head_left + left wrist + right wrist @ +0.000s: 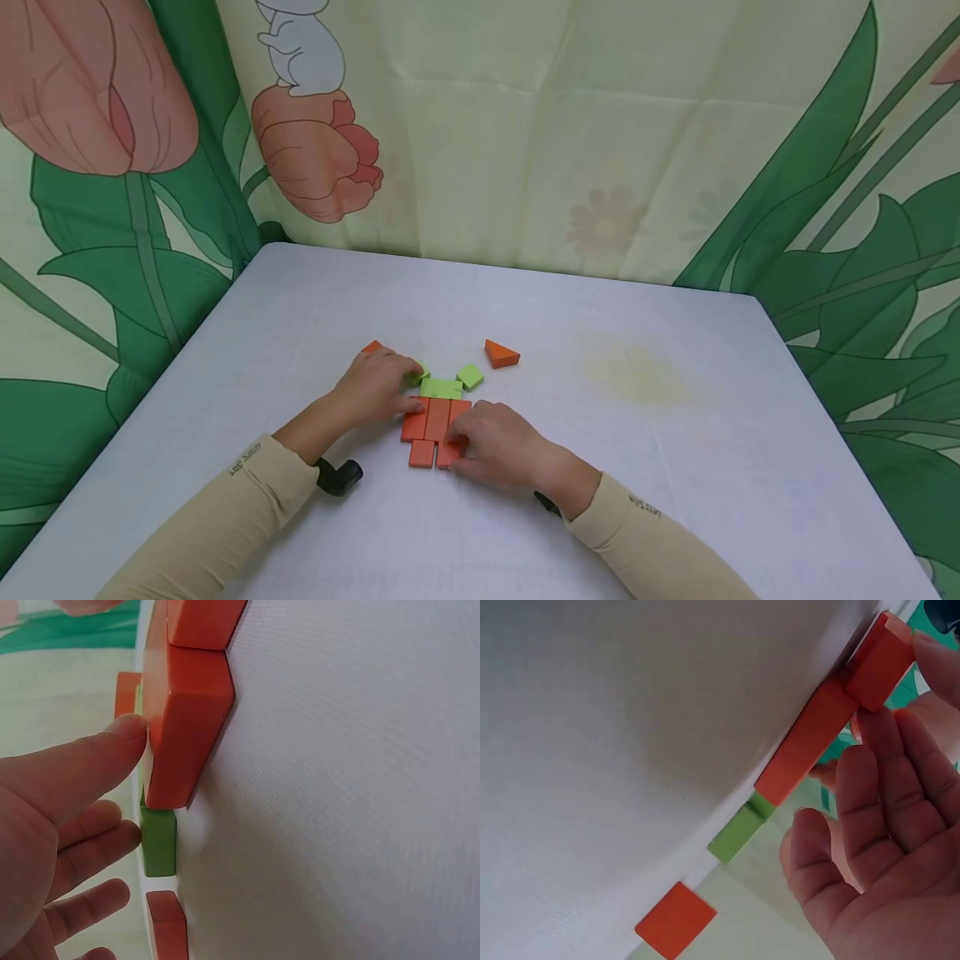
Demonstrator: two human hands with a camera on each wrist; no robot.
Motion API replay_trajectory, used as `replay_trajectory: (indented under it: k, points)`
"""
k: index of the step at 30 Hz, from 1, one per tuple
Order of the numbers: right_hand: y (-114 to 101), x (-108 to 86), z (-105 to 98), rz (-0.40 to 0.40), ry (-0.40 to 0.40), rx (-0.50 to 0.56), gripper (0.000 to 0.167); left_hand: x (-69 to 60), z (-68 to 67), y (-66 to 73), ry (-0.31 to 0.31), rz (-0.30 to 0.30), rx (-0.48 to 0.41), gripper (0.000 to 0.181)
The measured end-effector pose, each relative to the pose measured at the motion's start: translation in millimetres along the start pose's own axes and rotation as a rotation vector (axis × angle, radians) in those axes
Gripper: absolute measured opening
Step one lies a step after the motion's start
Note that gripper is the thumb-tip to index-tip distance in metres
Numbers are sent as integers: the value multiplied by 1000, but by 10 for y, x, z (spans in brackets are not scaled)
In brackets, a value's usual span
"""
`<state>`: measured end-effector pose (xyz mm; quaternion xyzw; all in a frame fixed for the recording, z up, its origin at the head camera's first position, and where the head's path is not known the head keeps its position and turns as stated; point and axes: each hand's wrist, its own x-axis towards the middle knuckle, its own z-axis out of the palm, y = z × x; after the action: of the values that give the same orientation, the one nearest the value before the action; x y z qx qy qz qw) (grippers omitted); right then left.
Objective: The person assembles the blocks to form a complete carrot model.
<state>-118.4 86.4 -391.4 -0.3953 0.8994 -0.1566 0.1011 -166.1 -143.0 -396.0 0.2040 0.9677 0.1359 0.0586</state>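
Upright orange blocks (437, 418) lie side by side in the middle of the table. Below them are two small orange blocks, the left one (422, 453) uncovered and the right one (883, 664) pinched between thumb and fingers of my right hand (498, 446). My left hand (378, 387) rests its thumb on the leftmost upright block (191, 724), while its spread fingers reach a green block (159, 841) partly hidden by them in the head view. A green rectangular block (442, 388) tops the orange row, with another green block (470, 377) at its right corner.
An orange triangular block (502, 355) lies apart, behind and right of the arrangement. Another orange block (372, 346) is mostly covered by the left hand in the head view. The white table (675, 467) ends at a printed curtain (510, 150).
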Motion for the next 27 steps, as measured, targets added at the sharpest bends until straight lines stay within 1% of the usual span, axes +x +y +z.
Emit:
replay_trajectory:
  k: [6,14,27]
  points:
    - [0,2,20,-22,13,-32,22,-14,-14,4,12,10,-4,47]
    - [27,7,8,31,-21,-9,32,-21,1,4,7,8,-5,47]
    - [30,12,6,46,-15,-41,46,1,13,1,-2,-4,-5,46]
